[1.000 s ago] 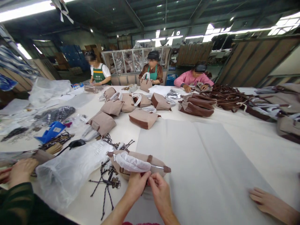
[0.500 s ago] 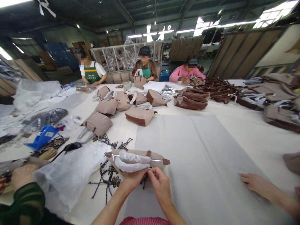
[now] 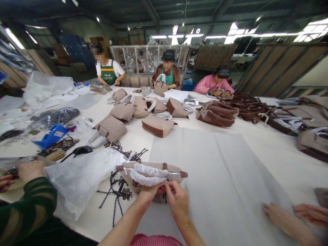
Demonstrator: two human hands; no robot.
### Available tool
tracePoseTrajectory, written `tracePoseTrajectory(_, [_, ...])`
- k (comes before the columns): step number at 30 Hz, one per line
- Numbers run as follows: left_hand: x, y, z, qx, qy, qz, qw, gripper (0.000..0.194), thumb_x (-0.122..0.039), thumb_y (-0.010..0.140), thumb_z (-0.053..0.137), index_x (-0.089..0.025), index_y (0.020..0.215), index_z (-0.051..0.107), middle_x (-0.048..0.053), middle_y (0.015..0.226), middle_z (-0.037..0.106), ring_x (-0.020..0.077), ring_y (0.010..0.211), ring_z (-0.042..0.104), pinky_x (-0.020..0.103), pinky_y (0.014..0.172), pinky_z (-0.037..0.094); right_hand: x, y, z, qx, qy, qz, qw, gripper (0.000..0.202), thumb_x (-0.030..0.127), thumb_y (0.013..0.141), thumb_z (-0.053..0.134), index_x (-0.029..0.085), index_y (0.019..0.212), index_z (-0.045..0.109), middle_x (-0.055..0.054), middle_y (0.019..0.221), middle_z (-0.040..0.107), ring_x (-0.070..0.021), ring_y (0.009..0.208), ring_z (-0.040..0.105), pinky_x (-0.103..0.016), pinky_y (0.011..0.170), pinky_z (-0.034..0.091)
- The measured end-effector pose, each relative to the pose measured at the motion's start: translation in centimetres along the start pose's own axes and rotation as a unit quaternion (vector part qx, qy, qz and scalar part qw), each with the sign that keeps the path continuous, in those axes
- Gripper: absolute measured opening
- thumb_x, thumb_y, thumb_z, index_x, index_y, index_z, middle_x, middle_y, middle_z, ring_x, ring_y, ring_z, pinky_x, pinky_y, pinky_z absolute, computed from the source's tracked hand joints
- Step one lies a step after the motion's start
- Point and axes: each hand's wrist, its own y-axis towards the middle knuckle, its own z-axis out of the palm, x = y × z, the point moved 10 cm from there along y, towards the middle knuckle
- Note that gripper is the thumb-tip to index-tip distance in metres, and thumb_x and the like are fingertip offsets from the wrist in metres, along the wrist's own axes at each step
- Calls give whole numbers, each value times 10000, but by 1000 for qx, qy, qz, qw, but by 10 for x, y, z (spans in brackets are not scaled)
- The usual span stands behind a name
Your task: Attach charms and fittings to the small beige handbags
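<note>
Both hands meet at the near edge of the table, just in front of the person. The left hand (image 3: 150, 192) and the right hand (image 3: 176, 198) are drawn narrow, fingertips pinched together on something small against the near side of the small taupe fabric handbag with dark brown trim (image 3: 153, 171); it may be a cord end or a zip pull, but the fingers cover it. The bag lies on its side on the white paper-covered table (image 3: 230, 164), its handles sheathed in white tissue wrapping (image 3: 148, 174).

The bag looks light and soft, likely to sag and fold if lifted by one corner. The stiffer brown tabs at its ends and the wrapped handles look like the firmest places to take hold. The tissue seems thin and easily torn, so a gentle grip suits it.

Just left of the bag lies a tangle of black cords with small metal charms (image 3: 118, 194), partly under a crumpled clear plastic bag (image 3: 79, 177). A co-worker's green-sleeved arm (image 3: 28, 205) is cut off at the left, and another person's hands (image 3: 294, 215) at the right edge.

Farther off, more taupe handbags (image 3: 143, 112) are heaped mid-table, with three seated workers (image 3: 167, 71) beyond; what they handle is too small to tell.
</note>
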Motion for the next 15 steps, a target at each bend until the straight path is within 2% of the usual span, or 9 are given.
tracePoseTrajectory(3, [7,1,-3,-19,-22,-12,1000,283,-342,568,773,-172,732,618,7,686,671,126,587,594,219,523,474,3,0,0,2,-49,-21,999,336,511,875,492,234,776,656,-27,735,725,-215,662,642,-324,663,437])
tracePoseTrajectory(6, [7,1,-5,-29,-23,-8,999,218,-317,587,731,-163,692,619,5,617,648,125,540,570,215,479,436,4,0,3,13,-47,-30,998,346,516,881,486,231,786,658,-32,744,726,-213,668,645,-323,666,445])
tracePoseTrajectory(11, [-13,-5,-4,-27,17,51,998,103,-245,658,599,-163,651,662,33,604,665,178,566,594,289,563,479,3,2,7,21,-8,-37,999,322,484,886,495,214,820,657,-36,731,710,-201,650,642,-301,633,471])
tracePoseTrajectory(15, [-26,-8,-6,-51,85,111,989,161,-193,692,555,-187,567,656,59,637,687,224,661,631,329,695,486,7,4,6,22,-15,-57,998,296,438,899,477,204,890,657,-40,779,695,-196,685,626,-303,658,479])
